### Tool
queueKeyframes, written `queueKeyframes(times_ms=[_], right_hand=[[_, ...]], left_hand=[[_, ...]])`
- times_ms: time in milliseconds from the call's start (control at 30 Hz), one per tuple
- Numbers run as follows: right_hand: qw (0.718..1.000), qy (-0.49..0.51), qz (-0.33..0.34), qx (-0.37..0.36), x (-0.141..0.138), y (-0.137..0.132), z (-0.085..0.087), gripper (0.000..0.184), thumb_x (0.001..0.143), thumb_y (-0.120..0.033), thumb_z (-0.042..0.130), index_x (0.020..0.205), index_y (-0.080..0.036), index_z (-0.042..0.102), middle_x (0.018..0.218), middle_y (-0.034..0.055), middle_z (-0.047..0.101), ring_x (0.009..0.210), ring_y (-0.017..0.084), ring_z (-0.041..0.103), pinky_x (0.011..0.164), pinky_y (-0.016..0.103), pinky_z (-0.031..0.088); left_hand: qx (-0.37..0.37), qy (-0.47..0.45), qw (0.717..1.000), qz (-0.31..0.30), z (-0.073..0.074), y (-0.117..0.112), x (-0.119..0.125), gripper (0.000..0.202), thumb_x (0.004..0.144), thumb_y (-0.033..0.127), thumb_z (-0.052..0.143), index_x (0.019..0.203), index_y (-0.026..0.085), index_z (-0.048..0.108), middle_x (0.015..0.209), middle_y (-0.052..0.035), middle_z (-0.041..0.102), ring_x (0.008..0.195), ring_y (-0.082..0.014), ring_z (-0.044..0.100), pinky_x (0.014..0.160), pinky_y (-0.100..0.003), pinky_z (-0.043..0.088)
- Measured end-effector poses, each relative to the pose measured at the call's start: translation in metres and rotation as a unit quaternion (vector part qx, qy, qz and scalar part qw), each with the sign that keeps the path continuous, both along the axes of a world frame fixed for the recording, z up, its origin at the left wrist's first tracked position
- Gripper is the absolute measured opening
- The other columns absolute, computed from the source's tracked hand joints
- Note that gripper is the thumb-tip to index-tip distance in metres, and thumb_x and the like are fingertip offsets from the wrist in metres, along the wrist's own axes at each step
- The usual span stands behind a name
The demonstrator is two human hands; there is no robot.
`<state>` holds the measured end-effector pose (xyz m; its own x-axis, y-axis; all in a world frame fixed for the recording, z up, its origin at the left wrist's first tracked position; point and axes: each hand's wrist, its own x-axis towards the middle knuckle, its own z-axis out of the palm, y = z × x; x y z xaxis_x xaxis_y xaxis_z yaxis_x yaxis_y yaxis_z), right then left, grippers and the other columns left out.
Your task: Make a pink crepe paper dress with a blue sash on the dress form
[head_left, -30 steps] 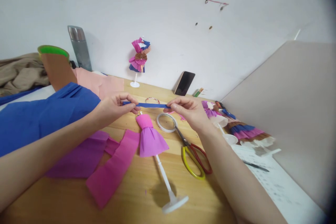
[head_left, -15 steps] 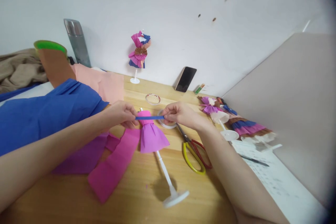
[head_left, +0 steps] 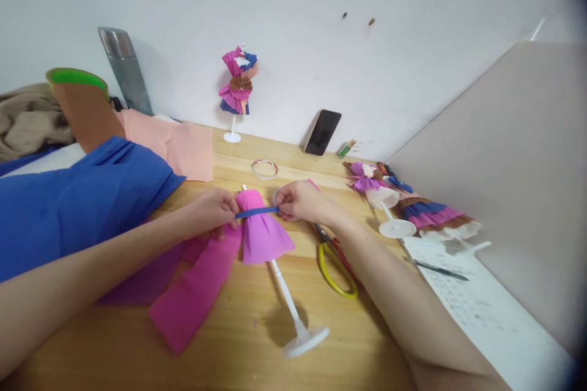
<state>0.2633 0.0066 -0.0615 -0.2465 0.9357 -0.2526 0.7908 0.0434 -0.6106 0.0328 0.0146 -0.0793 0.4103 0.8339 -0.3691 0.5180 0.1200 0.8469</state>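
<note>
A narrow blue paper strip (head_left: 257, 211) is stretched between my two hands, lying across the waist of a small pink paper dress (head_left: 265, 241). My left hand (head_left: 219, 208) pinches the strip's left end, and my right hand (head_left: 298, 200) pinches the right end. The dress is on a white miniature mannequin stand (head_left: 288, 300) that lies tilted on the table, its round base toward me. Under and beside my left hand is a magenta crepe paper strip (head_left: 195, 299). Scissors (head_left: 337, 269) with yellow and red handles lie by my right forearm, which partly covers them.
Blue paper (head_left: 92, 195), peach paper (head_left: 183, 149) and a brown roll (head_left: 87, 113) are at left, near a bottle (head_left: 126, 70). A dressed mannequin (head_left: 239, 88) and a phone (head_left: 323, 132) stand by the wall. More paper dresses (head_left: 431, 211), a pen (head_left: 443, 270) and a printed sheet (head_left: 486, 311) lie right.
Both hands have brought the blue strip slightly down, from in front of the dress's upper part onto its waist. The camera view has shifted a little.
</note>
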Motion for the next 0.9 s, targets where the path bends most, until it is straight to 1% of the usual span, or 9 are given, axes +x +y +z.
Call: queueKeyframes(times_ms=[100, 167, 300, 367, 433, 500, 567, 733, 900], right_hand=[[0.999, -0.033, 0.006, 0.016, -0.004, -0.001, -0.005, 0.016, 0.062, -0.006, 0.053, 0.064, -0.018, 0.064, 0.054, -0.0027, 0.064, 0.049, 0.01, 0.055, 0.052, 0.019, 0.039], [0.998, -0.052, 0.011, 0.027, -0.008, -0.002, -0.007, 0.017, 0.061, -0.005, 0.052, 0.063, -0.018, 0.063, 0.053, -0.0023, 0.064, 0.047, 0.01, 0.054, 0.051, 0.021, 0.037], [0.995, -0.081, 0.014, 0.065, -0.014, -0.006, -0.009, 0.018, 0.061, -0.004, 0.052, 0.064, -0.018, 0.063, 0.057, 0.0003, 0.065, 0.052, 0.012, 0.055, 0.051, 0.023, 0.034], [0.993, -0.084, 0.017, 0.079, -0.017, -0.007, -0.009, 0.018, 0.06, -0.004, 0.052, 0.063, -0.018, 0.063, 0.059, 0.0012, 0.065, 0.054, 0.013, 0.055, 0.051, 0.023, 0.032], [0.993, -0.08, 0.022, 0.081, -0.019, -0.008, -0.009, 0.017, 0.06, -0.004, 0.051, 0.061, -0.018, 0.062, 0.058, 0.0013, 0.064, 0.053, 0.012, 0.053, 0.051, 0.023, 0.032], [0.994, -0.069, 0.026, 0.074, -0.022, -0.008, -0.01, 0.018, 0.059, -0.003, 0.051, 0.059, -0.017, 0.06, 0.056, 0.0007, 0.062, 0.052, 0.012, 0.052, 0.05, 0.023, 0.031], [0.996, -0.053, 0.027, 0.065, -0.024, -0.008, -0.012, 0.018, 0.058, -0.002, 0.05, 0.057, -0.017, 0.059, 0.054, -0.0006, 0.06, 0.051, 0.011, 0.051, 0.049, 0.022, 0.031], [0.999, 0.011, 0.025, 0.026, -0.025, -0.006, -0.022, 0.018, 0.058, -0.003, 0.049, 0.061, -0.017, 0.059, 0.048, -0.0053, 0.055, 0.043, 0.008, 0.05, 0.047, 0.018, 0.034], [0.994, 0.101, 0.036, -0.003, -0.02, -0.004, -0.029, 0.013, 0.06, -0.008, 0.05, 0.059, -0.016, 0.059, 0.048, -0.0068, 0.053, 0.043, 0.007, 0.05, 0.046, 0.017, 0.036]], left_hand=[[0.016, 0.01, 1.0, -0.008, -0.009, 0.001, -0.001, 0.013, 0.062, 0.015, 0.052, 0.073, 0.016, 0.059, 0.067, -0.0013, 0.071, 0.032, -0.0097, 0.053, 0.031, -0.016, 0.033], [0.031, 0.017, 0.999, -0.017, -0.012, 0.002, -0.001, 0.013, 0.062, 0.017, 0.051, 0.073, 0.016, 0.059, 0.066, -0.0013, 0.071, 0.032, -0.01, 0.052, 0.032, -0.018, 0.034], [0.086, 0.04, 0.995, -0.036, -0.012, -0.001, 0.0, 0.009, 0.063, 0.016, 0.05, 0.069, 0.018, 0.057, 0.049, 0.0034, 0.06, 0.029, -0.0092, 0.044, 0.034, -0.019, 0.031], [0.13, 0.052, 0.989, -0.052, -0.01, -0.004, 0.002, 0.007, 0.063, 0.013, 0.051, 0.064, 0.018, 0.056, 0.046, 0.004, 0.056, 0.035, -0.01, 0.045, 0.04, -0.02, 0.033], [0.181, 0.063, 0.979, -0.064, -0.009, -0.006, 0.004, 0.009, 0.064, 0.011, 0.052, 0.06, 0.018, 0.055, 0.051, 0.002, 0.057, 0.047, -0.0124, 0.051, 0.05, -0.023, 0.036], [0.224, 0.074, 0.969, -0.068, -0.01, -0.009, 0.005, 0.012, 0.066, 0.009, 0.052, 0.058, 0.018, 0.055, 0.059, -0.0004, 0.061, 0.059, -0.0154, 0.055, 0.059, -0.025, 0.038], [0.252, 0.086, 0.962, -0.069, -0.013, -0.011, 0.006, 0.013, 0.069, 0.01, 0.052, 0.058, 0.018, 0.054, 0.064, -0.0019, 0.061, 0.065, -0.0172, 0.055, 0.062, -0.026, 0.036], [0.274, 0.092, 0.955, -0.072, -0.022, -0.015, 0.006, 0.016, 0.074, 0.013, 0.053, 0.06, 0.018, 0.055, 0.063, -0.0013, 0.059, 0.063, -0.0168, 0.051, 0.061, -0.027, 0.031], [0.254, 0.033, 0.965, -0.055, -0.029, -0.015, 0.006, 0.017, 0.075, 0.016, 0.055, 0.059, 0.018, 0.058, 0.062, -0.0004, 0.06, 0.061, -0.0153, 0.051, 0.06, -0.025, 0.032]])
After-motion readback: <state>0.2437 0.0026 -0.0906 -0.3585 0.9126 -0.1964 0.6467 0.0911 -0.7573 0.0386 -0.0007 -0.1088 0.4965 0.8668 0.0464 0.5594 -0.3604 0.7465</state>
